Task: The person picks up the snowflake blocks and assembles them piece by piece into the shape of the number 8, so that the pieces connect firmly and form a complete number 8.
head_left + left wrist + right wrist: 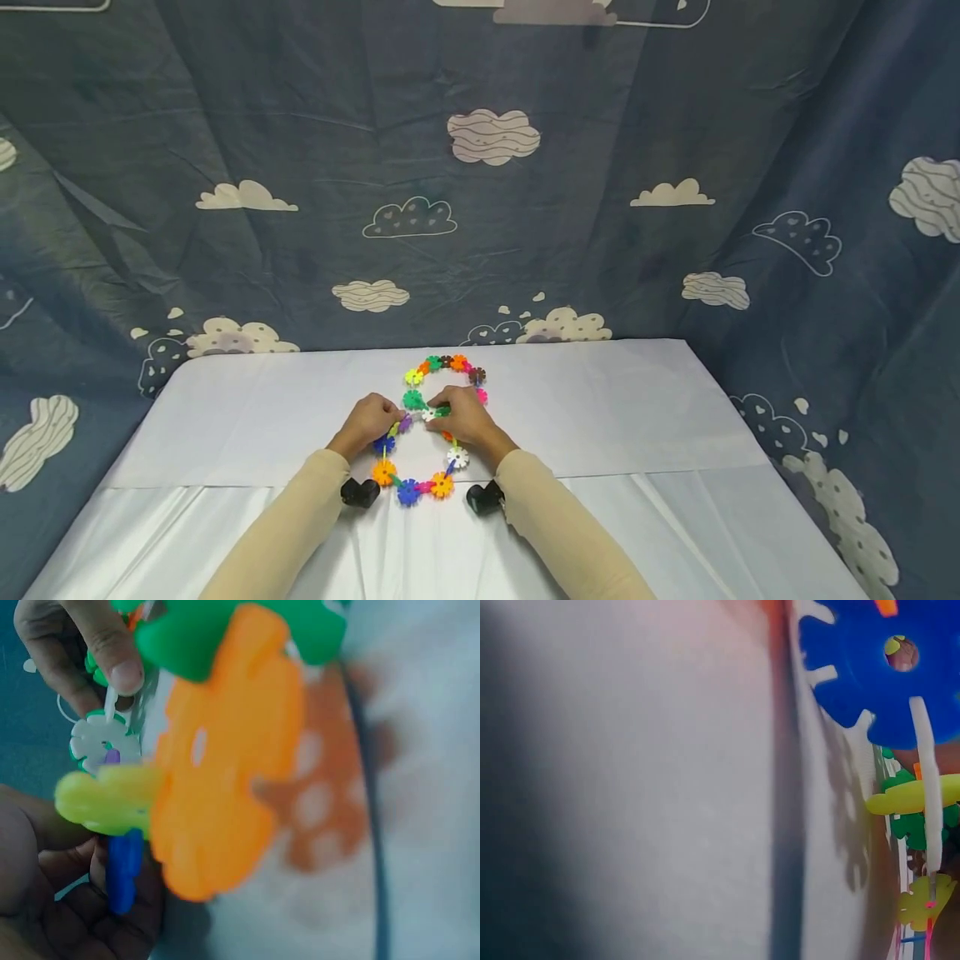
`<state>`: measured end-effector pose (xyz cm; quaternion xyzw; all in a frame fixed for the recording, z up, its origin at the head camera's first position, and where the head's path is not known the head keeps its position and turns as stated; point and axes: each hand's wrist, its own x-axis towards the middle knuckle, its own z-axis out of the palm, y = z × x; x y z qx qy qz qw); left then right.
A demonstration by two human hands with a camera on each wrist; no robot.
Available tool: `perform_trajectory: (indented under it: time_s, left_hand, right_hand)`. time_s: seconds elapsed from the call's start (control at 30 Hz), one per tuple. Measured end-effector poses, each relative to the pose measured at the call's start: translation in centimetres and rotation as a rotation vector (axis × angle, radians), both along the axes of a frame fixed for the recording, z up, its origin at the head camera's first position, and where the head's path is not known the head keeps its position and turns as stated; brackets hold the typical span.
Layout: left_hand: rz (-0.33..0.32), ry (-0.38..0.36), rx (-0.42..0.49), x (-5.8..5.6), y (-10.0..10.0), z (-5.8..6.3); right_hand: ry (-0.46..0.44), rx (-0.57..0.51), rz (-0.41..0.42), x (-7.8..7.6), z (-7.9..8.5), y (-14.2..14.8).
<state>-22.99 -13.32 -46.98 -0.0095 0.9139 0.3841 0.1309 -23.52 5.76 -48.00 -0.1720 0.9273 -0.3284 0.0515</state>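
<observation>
Interlocking flower-shaped plastic discs form two joined rings, one behind the other. My left hand point(369, 423) pinches the chain at the near ring's left, by a purple disc point(406, 423). Where the rings meet, my right hand point(467, 415) pinches a white disc point(429, 414) beside green ones. In the left wrist view, the white disc point(101, 742) lies between both hands, its edge meeting the purple one. Yellow-green point(97, 801) and blue discs point(124, 874) stand at the left fingers, and a large orange disc point(225, 765) partly blocks the view. The right wrist view shows a blue disc point(855, 682) close up.
The rings lie on a table with a white cloth point(247, 417), which has a crease across it. A dark cloud-patterned curtain point(315, 250) hangs behind and at the sides. Black wrist devices point(360, 492) sit near both sleeves, close to the near ring.
</observation>
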Motion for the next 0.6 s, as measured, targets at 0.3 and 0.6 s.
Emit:
perform_trajectory:
  time_s: [0.3, 0.6]
  left_hand:
    - [0.066, -0.037, 0.045, 0.41, 0.73, 0.10]
    - [0.054, -0.040, 0.012, 0.08, 0.64, 0.43]
  right_hand:
    - [0.022, -0.010, 0.093, -0.64, 0.41, 0.43]
    - [0.018, -0.008, 0.133, -0.92, 0.34, 0.16]
